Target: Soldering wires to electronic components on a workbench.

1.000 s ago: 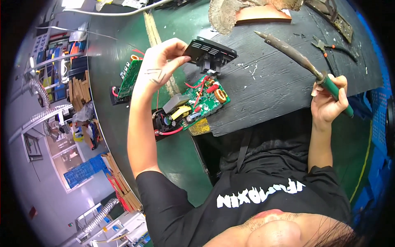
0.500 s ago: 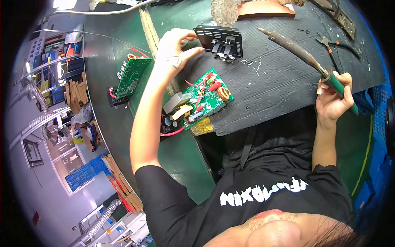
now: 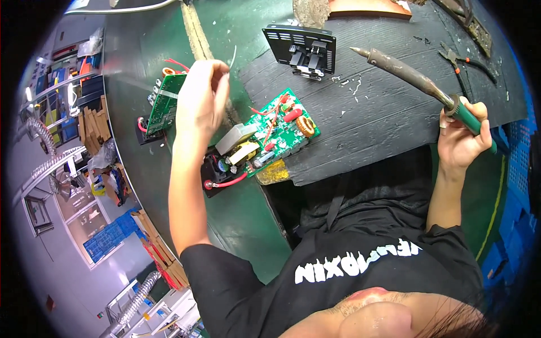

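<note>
My right hand point(image 3: 463, 132) is closed round the green handle of a soldering iron point(image 3: 414, 79), whose tip points left above the black mat. My left hand point(image 3: 202, 98) has curled fingers, and a thin strand of solder wire point(image 3: 233, 56) sticks out from them. Just right of that hand lies a green circuit board point(image 3: 279, 132) with a copper coil, red parts and red wires. A black vented panel point(image 3: 301, 50) with sockets stands on the mat beyond the board, apart from both hands. Left of my left hand, a second circuit board point(image 3: 162, 107) stands tilted, partly hidden behind it.
Pliers point(image 3: 465, 62) with orange-and-black handles lie at the far right of the black mat point(image 3: 372, 118). A wooden block point(image 3: 369, 8) sits at the back edge. White scraps point(image 3: 352, 87) lie near the panel. A cable point(image 3: 129, 10) crosses the far left.
My left hand has let go of the black panel and moved left and nearer, carrying the solder wire. The panel stays standing. The soldering iron has hardly moved.
</note>
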Demonstrator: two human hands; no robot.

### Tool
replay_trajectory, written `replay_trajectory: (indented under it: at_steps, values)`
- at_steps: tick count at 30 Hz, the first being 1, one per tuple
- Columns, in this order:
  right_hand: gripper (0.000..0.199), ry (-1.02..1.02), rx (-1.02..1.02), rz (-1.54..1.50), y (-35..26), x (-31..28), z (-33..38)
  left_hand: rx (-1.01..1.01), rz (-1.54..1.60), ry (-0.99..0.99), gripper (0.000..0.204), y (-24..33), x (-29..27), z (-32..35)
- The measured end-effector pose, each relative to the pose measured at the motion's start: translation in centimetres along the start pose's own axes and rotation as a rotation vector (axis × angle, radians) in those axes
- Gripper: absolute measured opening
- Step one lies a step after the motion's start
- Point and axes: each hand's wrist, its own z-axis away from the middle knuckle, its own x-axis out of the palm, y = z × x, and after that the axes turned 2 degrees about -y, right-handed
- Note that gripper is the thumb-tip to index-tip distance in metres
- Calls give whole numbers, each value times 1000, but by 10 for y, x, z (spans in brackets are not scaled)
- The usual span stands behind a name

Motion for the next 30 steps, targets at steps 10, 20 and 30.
replay_trajectory:
  at_steps: [10, 20, 30]
  values:
    - [37, -48, 193, 44, -21, -16, 3, 91, 86, 263, 30, 100, 17, 45]
    - [51, 4, 175, 244, -42, -58, 18, 69, -92, 332, 12, 111, 52, 23]
    - [40, -223, 144, 378, -43, -47, 10, -33, -30, 356, 16, 108, 64, 17]
